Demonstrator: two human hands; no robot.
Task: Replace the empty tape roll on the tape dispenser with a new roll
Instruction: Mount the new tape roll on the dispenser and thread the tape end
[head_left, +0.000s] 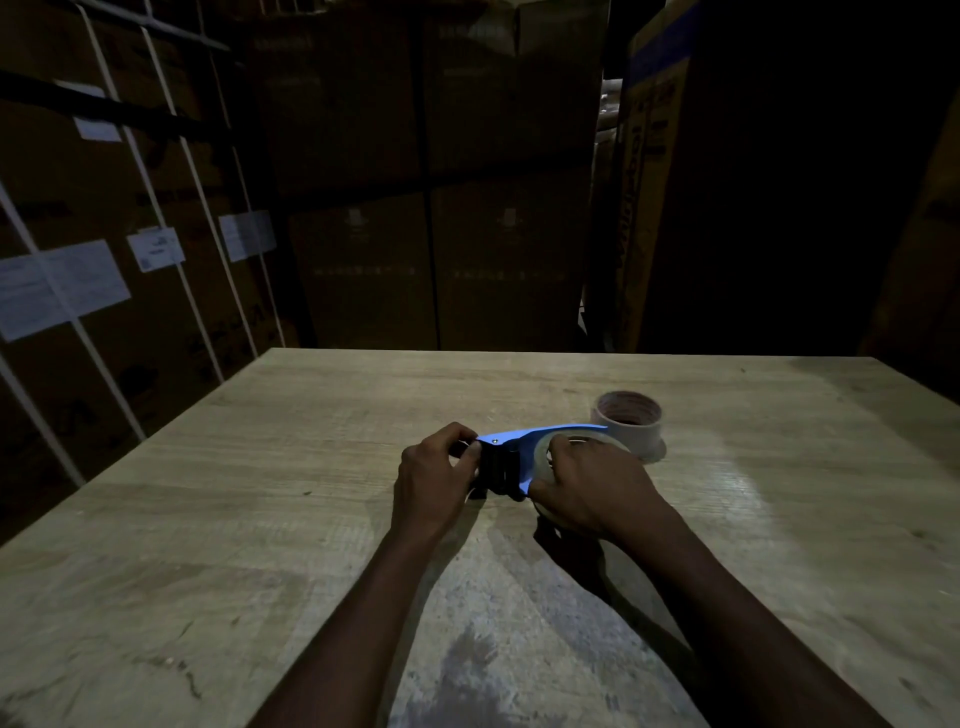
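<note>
A blue tape dispenser (524, 440) with a black front part lies on the wooden table (260, 493), near its middle. My left hand (434, 475) pinches the dispenser's black front end. A clear tape roll (543, 451) sits in the dispenser, and my right hand (592, 491) is closed over it, hiding most of the roll. Just behind the dispenser, to the right, an empty cardboard tape core (629, 423) stands upright on the table.
Stacked cardboard boxes (426, 208) rise in the dark behind the table's far edge. Strapped boxes with white labels (67, 283) stand to the left. A tall box (654, 182) stands at the back right.
</note>
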